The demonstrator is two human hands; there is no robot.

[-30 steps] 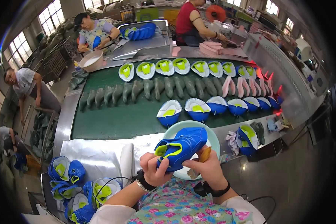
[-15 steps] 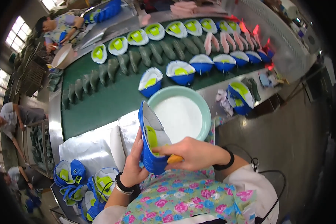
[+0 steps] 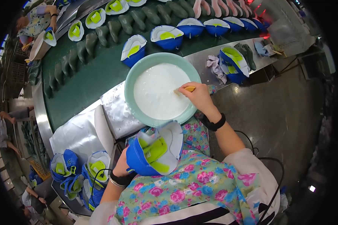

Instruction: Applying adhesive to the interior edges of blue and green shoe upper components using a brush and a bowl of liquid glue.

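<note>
My left hand [image 3: 121, 165] is closed round a blue shoe upper [image 3: 138, 159], low in front of my apron. Its white inner edge and lime-green tongue and lining face up; most of my left fingers are behind it. In my right hand [image 3: 199, 96] is a brush [image 3: 190, 89] with a yellow handle, pinched between thumb and fingers. Its bristles touch the white liquid [image 3: 156, 92] near the right side of a pale green basin [image 3: 130, 88]. The basin stands just beyond the upper.
Beyond the basin, a green conveyor [image 3: 75, 107] carries dark foot-shaped lasts [image 3: 91, 44], pink insoles [image 3: 221, 7] and rows of blue uppers [image 3: 169, 39]. More uppers [image 3: 65, 168] are heaped at lower left. A crumpled cloth [image 3: 216, 68] lies right. A co-worker [image 3: 37, 18] sits at far left.
My right hand has moved from inside the upper to the basin, bringing the brush to the liquid. My left hand has lowered and tilted the upper toward me. The view has shifted too.
</note>
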